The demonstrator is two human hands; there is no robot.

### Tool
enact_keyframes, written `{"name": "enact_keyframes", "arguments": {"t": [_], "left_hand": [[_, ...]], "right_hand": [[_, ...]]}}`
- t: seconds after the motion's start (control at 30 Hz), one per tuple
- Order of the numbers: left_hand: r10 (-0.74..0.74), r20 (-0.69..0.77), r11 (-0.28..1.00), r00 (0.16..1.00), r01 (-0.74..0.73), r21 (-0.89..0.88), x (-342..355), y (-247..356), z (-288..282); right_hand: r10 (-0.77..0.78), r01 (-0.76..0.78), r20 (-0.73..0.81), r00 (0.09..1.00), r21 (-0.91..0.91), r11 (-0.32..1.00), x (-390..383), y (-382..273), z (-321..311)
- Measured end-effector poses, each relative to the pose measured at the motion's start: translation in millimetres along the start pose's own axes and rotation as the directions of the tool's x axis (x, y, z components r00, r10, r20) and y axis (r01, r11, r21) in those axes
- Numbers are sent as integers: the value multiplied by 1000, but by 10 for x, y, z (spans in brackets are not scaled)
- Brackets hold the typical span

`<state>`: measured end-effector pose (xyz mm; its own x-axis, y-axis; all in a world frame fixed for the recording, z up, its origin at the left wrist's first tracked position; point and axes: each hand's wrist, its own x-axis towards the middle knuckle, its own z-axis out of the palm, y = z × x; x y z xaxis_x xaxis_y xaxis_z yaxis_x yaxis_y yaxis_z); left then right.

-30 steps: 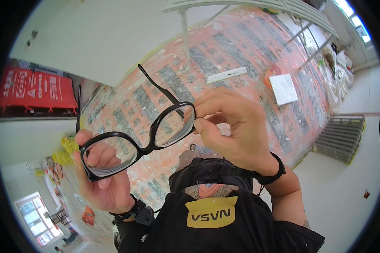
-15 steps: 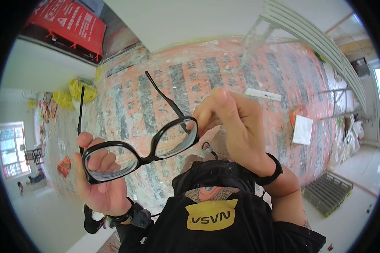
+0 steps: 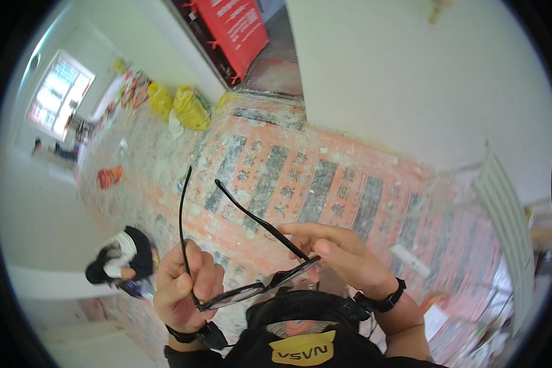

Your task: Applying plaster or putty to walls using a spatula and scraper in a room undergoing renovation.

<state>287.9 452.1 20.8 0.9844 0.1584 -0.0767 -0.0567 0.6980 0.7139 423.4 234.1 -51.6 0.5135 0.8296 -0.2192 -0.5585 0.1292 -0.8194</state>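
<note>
A pair of black-framed glasses (image 3: pixel 262 287) is held low in front of my body, its front tilted and seen nearly edge-on. Both temple arms are unfolded and point away from me. My left hand (image 3: pixel 189 285) pinches the glasses at the left hinge, its thumb and bent fingers around the base of that temple arm. At the other end, my right hand (image 3: pixel 349 260) has thumb and fingers closed about the right hinge. Dark bands circle both wrists.
Orange-and-grey printed sheeting (image 3: pixel 276 184) covers the floor. A person (image 3: pixel 129 260) in dark clothing is low at the left. Yellow sacks (image 3: pixel 190 109) lie by the doorway with a red cover (image 3: pixel 236 34). A pale slatted rack (image 3: pixel 503 208) stands at right, near a white strip (image 3: pixel 410 260).
The glasses have dropped lower and tipped from facing me to nearly edge-on. Both hands moved down with them. My view has turned left, and a person now shows at the left.
</note>
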Motion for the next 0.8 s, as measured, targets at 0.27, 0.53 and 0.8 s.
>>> {"name": "enact_keyframes", "arguments": {"t": [0.27, 0.53, 0.8], "left_hand": [[187, -266, 731, 946, 47, 681, 341, 451, -530], [815, 83, 61, 574, -227, 972, 144, 1203, -1566], [980, 192, -171, 55, -267, 948, -300, 2328, -2602]], "right_hand": [[-65, 65, 10, 998, -261, 963, 1092, -281, -110], [-581, 645, 284, 763, -409, 646, 2405, -271, 1043], [-681, 804, 504, 531, -46, 593, 3844, -243, 2829]]}}
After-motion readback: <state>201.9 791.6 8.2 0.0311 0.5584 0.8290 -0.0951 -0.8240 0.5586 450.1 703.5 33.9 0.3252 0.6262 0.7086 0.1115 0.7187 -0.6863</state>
